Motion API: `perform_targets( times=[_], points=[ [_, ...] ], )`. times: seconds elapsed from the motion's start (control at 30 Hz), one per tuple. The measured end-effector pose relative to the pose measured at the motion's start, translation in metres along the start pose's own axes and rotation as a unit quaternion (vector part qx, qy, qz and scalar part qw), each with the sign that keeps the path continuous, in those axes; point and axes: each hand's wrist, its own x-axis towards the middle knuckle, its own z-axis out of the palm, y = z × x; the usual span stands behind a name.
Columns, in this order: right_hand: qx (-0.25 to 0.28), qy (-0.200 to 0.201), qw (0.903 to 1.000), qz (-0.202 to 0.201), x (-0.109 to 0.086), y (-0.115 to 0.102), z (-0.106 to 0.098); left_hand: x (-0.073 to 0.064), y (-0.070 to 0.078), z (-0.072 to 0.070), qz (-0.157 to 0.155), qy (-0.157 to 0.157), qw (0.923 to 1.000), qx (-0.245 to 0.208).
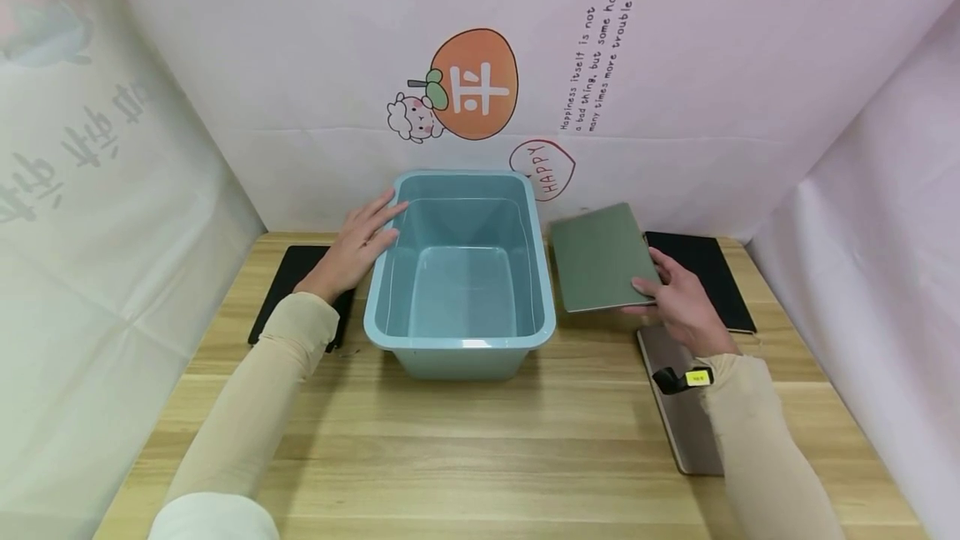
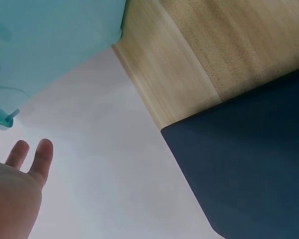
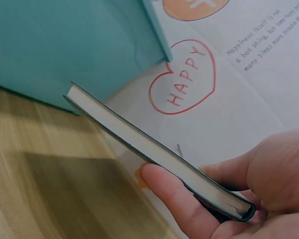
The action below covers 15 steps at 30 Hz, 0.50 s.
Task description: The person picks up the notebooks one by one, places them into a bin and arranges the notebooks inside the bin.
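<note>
A green hardcover notebook (image 1: 603,261) is pinched at its right edge by my right hand (image 1: 678,302), thumb on the top cover and fingers underneath. In the right wrist view the notebook (image 3: 154,149) is tilted and raised over the table, its white page edges showing. Just left of it stands a light blue plastic tub (image 1: 461,290), and nothing lies inside. My left hand (image 1: 356,244) rests on the tub's left rim with fingers extended over the edge. The left wrist view shows part of that hand (image 2: 20,184) by the tub's rim.
A black notebook (image 1: 288,286) lies left of the tub, partly under my left forearm. Another black notebook (image 1: 697,273) lies at the back right. A brownish notebook (image 1: 682,415) is partly under my right wrist. White printed cloth (image 1: 675,90) hangs behind the wooden table (image 1: 465,457).
</note>
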Motion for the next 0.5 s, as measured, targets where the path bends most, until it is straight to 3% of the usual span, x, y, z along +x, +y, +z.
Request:
perform_targets(
  times=[0.5],
  points=[
    [-0.031, 0.002, 0.9992, -0.025, -0.018, -0.022, -0.014, 0.0, -0.001, 0.002, 0.004, 0.005, 1.0, -0.006]
  ],
)
